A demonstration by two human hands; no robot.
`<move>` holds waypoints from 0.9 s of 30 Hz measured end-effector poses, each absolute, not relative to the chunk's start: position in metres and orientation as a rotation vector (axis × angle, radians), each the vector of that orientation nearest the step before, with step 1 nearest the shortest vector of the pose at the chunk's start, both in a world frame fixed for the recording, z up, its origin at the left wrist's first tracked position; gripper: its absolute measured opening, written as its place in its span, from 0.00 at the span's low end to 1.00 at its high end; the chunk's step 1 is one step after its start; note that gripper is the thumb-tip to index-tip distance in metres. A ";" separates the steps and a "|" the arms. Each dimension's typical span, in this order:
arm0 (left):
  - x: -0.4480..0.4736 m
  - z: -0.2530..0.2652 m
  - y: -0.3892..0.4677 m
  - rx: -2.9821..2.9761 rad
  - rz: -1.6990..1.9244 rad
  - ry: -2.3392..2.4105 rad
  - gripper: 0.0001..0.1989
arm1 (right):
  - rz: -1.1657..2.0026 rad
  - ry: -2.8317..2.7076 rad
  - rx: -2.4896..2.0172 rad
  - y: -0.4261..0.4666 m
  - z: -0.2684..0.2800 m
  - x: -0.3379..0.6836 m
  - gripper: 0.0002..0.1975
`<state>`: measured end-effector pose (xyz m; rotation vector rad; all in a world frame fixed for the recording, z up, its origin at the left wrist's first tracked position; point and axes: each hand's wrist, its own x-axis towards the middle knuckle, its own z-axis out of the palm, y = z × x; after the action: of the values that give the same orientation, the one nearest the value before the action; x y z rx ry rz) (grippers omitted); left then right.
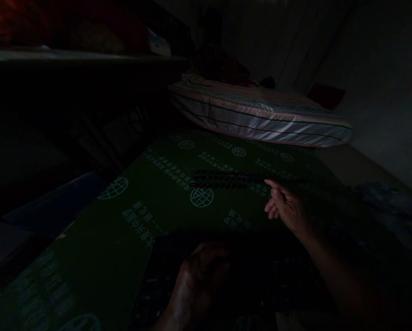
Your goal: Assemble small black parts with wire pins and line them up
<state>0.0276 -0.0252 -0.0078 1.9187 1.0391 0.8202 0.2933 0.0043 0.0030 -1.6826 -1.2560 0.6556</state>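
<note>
Three thin black rods with a twisted, spiral surface (219, 178), like long drill bits, lie side by side on a green printed board (178, 216). My right hand (285, 207) is over the board at their right part. Its index finger is stretched out to the rods, its other fingers are loosely curled, and nothing shows in it; whether the fingertip touches a rod I cannot tell. Close to me lies a dark, flat, case-like object (261, 280) with small shapes in it, too dark to make out. My left hand (199, 271) rests on or just above it, its fingers lost in shadow.
A striped, plastic-wrapped mattress (261, 115) lies across the far end of the board. At the upper left stands a shelf or table (88, 57) with reddish things on it. Crumpled bluish cloth or plastic (388, 202) lies at the right, by a pale wall (381, 92).
</note>
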 end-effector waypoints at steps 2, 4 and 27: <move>0.027 -0.009 -0.025 1.886 0.809 1.042 0.07 | 0.659 -1.233 -1.734 -0.013 0.008 0.291 0.29; 0.028 -0.010 -0.026 1.827 0.791 1.046 0.07 | 0.634 -1.210 -1.802 -0.029 0.013 0.288 0.30; 0.028 0.002 -0.016 0.622 1.099 0.787 0.06 | 0.985 -1.430 -1.810 -0.086 0.029 0.220 0.12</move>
<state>0.0282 -0.0155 0.0023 0.6218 0.7867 1.0993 0.2197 -0.0861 0.0291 -1.8096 -1.4304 0.9851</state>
